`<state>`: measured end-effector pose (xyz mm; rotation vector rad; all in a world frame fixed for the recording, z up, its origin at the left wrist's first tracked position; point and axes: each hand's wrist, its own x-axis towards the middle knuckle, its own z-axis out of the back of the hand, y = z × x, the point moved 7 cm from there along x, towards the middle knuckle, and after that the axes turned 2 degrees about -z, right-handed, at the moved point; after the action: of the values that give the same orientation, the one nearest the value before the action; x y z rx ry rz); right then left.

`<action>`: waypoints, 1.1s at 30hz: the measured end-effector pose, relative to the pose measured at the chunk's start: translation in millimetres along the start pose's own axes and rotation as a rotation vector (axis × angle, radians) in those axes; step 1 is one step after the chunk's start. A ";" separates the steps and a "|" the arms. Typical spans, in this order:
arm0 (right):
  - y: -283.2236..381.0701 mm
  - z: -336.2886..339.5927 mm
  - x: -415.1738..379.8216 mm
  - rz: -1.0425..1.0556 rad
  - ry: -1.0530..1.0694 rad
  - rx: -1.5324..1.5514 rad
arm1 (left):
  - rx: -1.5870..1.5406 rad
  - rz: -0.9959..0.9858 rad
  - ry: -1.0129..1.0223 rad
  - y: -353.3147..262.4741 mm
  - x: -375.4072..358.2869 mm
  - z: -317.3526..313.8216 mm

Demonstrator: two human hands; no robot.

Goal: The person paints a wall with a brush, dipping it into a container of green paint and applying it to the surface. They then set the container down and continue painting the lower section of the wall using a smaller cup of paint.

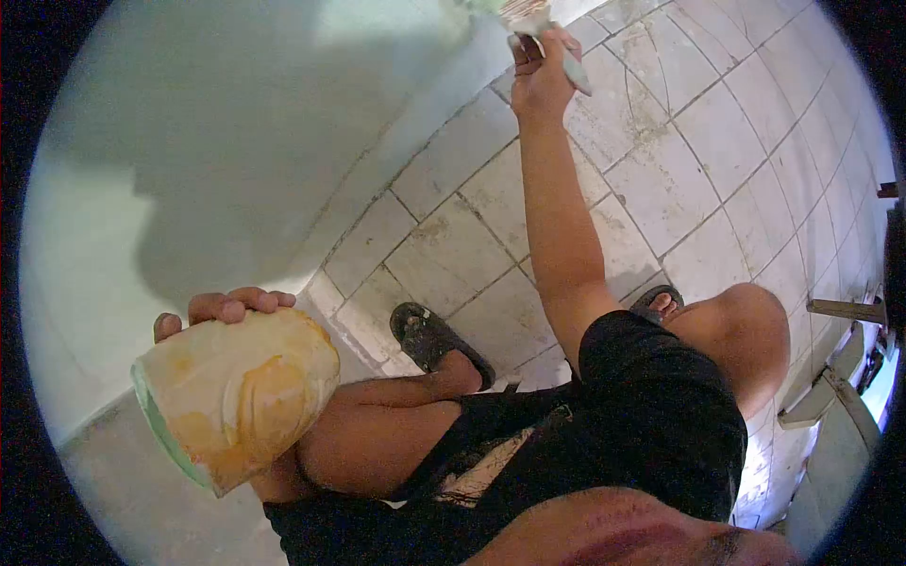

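Observation:
My right hand is stretched far forward at the top of the view, its fingers closed round a paintbrush. The brush's pale handle points back towards me, and its bristles are close to the wall's lower part. In my left hand, low on the left, is a tilted cream plastic container stained orange-yellow. Pale green shows along its open rim, which faces left; the contents are mostly hidden. Those left fingertips curl over the container's upper side.
A pale green wall runs along the left, with my shadow on it. Stained white tiles cover the floor. My sandalled foot stands near the wall's base. Wooden pieces lie at the far right.

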<state>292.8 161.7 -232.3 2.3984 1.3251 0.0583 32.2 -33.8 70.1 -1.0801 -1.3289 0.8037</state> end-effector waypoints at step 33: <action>-28.8 100.0 5.9 0.235 -0.134 -0.735 | -0.059 -0.159 0.113 -7.4 -5.6 -1.9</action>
<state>295.3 148.1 -335.6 1.8633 0.7657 0.3739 32.6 -41.7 75.3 -1.0357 -1.3309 0.5809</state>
